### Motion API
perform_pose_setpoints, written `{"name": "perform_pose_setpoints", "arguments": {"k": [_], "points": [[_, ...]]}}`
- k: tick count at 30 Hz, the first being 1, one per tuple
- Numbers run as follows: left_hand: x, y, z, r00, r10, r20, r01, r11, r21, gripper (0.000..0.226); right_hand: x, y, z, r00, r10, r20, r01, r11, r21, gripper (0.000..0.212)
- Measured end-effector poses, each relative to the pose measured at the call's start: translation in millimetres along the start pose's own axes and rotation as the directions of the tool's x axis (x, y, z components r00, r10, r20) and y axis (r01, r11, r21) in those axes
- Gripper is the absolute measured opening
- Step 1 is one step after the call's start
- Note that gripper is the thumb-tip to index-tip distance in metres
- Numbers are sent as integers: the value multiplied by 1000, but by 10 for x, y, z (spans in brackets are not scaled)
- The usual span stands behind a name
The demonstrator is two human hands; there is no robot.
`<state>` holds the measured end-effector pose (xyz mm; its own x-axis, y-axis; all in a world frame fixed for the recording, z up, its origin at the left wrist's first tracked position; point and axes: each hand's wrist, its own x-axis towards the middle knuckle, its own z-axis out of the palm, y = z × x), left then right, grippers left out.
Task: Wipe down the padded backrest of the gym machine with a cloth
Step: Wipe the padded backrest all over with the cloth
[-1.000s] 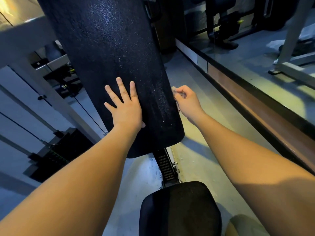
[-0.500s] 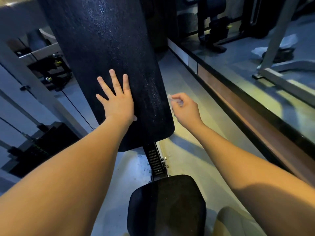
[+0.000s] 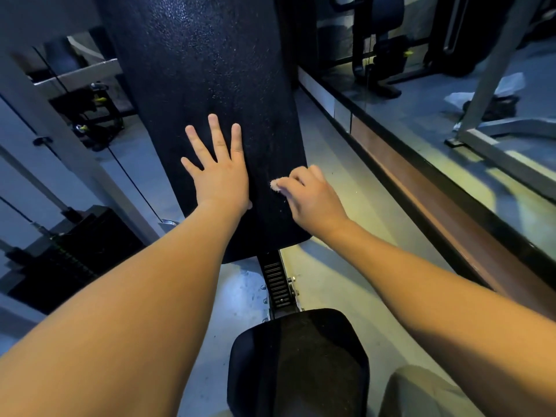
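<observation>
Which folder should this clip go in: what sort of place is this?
Most likely a gym. A tall padded backrest rises above a seat pad, a weight stack stands to the left, and another black machine shows at upper right.

Black, finely pebbled and flecked with pale specks, is being shown by the backrest (image 3: 210,70). A pinkish-white cloth (image 3: 275,185) is being seen against it. The seat (image 3: 301,356) is being rendered black, the floor (image 3: 346,281) dull grey-green, and the ledge (image 3: 436,206) brown with a black edge.
</observation>
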<state>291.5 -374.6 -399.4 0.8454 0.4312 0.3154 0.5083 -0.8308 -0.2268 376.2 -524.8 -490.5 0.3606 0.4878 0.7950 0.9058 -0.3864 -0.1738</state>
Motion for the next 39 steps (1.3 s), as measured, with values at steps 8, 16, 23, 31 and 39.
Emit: {"name": "perform_pose_setpoints", "arguments": {"k": [8, 16, 23, 31, 39], "points": [[-18, -9, -4, 1000, 4, -19, -4, 1000, 7, 154, 830, -44, -181, 959, 160, -233, -173, 984, -36, 22], [-19, -5, 5, 1000, -1, -16, 1, 1000, 2, 152, 278, -11, -183, 995, -91, 31, 91, 996, -19, 18], [-44, -46, 26, 999, 14, -36, -14, 1000, -16, 149, 796, -84, -135, 981, 76, -178, -80, 997, -14, 26], [-43, -64, 45, 999, 12, -40, -13, 1000, -17, 147, 234, -70, -116, 978, -156, 139, 155, 988, 20, 29], [-43, -79, 59, 999, 16, -51, -17, 1000, -18, 145, 458, -166, 52, 999, -17, -40, 18, 1000, 20, 35]]}}
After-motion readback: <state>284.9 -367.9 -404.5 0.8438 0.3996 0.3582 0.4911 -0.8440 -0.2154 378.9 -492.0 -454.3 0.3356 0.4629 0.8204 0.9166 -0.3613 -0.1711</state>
